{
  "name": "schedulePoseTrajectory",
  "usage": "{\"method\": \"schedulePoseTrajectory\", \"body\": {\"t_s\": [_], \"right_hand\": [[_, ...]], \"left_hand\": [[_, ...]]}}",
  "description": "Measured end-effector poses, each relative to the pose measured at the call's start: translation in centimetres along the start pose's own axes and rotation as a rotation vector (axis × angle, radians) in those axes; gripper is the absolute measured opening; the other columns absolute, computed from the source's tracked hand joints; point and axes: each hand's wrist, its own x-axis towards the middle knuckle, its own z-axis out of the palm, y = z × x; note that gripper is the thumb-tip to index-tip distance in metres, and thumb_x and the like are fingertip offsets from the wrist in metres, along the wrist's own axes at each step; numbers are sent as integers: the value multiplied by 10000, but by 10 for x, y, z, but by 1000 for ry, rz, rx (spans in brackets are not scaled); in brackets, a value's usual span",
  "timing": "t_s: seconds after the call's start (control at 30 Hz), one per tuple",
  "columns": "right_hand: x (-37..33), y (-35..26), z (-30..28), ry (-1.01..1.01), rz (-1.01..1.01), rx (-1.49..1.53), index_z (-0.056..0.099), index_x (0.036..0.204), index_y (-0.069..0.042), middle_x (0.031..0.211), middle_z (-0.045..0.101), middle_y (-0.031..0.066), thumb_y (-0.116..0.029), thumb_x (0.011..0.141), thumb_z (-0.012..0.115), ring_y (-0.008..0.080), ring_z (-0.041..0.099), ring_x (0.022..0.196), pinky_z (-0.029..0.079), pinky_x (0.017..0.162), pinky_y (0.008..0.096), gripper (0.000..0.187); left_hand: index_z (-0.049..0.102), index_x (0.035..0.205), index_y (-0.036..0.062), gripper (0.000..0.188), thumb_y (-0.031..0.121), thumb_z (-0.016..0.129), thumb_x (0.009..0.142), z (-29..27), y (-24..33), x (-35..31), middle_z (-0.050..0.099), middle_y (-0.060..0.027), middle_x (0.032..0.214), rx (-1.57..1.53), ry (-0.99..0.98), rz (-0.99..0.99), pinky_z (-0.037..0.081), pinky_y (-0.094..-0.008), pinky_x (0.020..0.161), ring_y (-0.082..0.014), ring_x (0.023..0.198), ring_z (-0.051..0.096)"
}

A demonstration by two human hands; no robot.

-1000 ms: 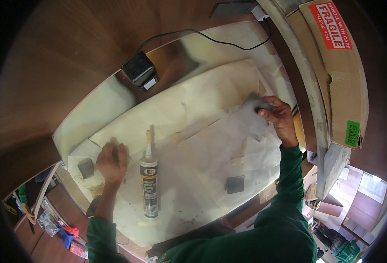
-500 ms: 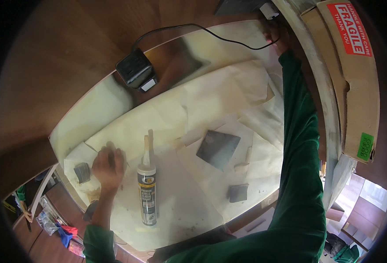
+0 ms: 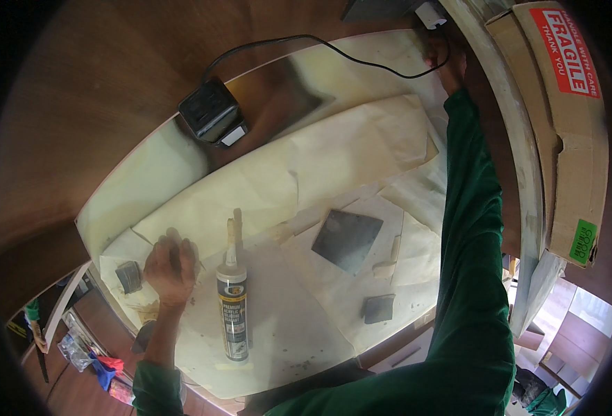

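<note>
View: head camera, looking down on the work area.
Support: counter (image 3: pixel 146 187), pale top, covered by overlapping sheets of cream paper (image 3: pixel 361 149).
Left hand (image 3: pixel 172 267): palm down and flat on the paper near the counter's left end, fingers spread. It grips nothing.
Right hand (image 3: pixel 452 66): extended at full arm length to the far right corner of the counter, beside a black cable (image 3: pixel 334 47). It sits in shadow at the picture rim; its degree of opening and any contents cannot be determined.
Sealant tube (image 3: pixel 232 305): 1 cartridge lying flat on the paper, nozzle pointing away from the person, base toward the near edge.
Long axis: runs near-to-far, roughly parallel to the left forearm.
Key relation: the tube lies just beside the left hand, on its right side, apart from it. The left hand is the nearer; the right hand is well apart.
Dark square tile (image 3: pixel 347 239): flat on the paper, right of the tube.
Small dark blocks: 1 (image 3: pixel 129 276) left of the left hand; 1 (image 3: pixel 379 308) near the front edge.
Black power box (image 3: pixel 212 111): at the far edge, cable attached.
Cardboard carton (image 3: pixel 570 139): standing to the right, off the counter.
</note>
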Motion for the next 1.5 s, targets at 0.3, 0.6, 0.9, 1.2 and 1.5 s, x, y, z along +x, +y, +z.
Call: {"method": "schedulePoseTrajectory", "body": {"t_s": [0.3, 0.6, 0.9, 1.2, 1.5], "right_hand": [[32, 33, -9, -175, 17, -248, 643, 1230, -34, 795, 620, 45, -324, 914, 554, 117, 559, 660, 437, 587, 280, 438], [-9, 16, -15, -49, -170, -279, 585, 1291, -14, 1086, 596, 133, -368, 964, 509, 234, 555, 978, 422, 861, 354, 488], [-80, 2, 35, -444, -257, -107, 537, 1329, 11, 1351, 561, 164, -352, 1002, 475, 289, 520, 1268, 382, 1082, 407, 493], [-42, -27, 9, -264, 20, -428, 602, 1293, -28, 1410, 536, 159, -394, 982, 510, 326, 496, 1299, 397, 1066, 389, 489], [-127, -110, 34, -581, -32, -115, 588, 1319, -65, 1327, 596, 176, -243, 947, 601, 308, 539, 1264, 432, 1046, 368, 413]], "left_hand": [[538, 835, 45, 235, 250, 627, 905, -1, 3, 3, 534, -119, 667, -55, 12, 7, 436, -419, 521, -329, 557, 552], [554, 842, 50, 224, 250, 636, 901, -4, 3, 2, 563, -114, 686, -24, -21, -15, 449, -416, 533, -324, 580, 574], [581, 882, 48, 221, 261, 640, 891, 0, -1, -4, 574, -126, 702, -9, -4, -55, 460, -429, 544, -342, 602, 588], [549, 828, 67, 227, 266, 636, 892, -5, 1, 0, 552, -123, 683, -4, 3, -29, 456, -436, 539, -342, 592, 582], [548, 822, 69, 229, 266, 643, 890, -3, 4, 0, 573, -121, 698, -29, 13, -12, 464, -434, 537, -341, 593, 588]]}}
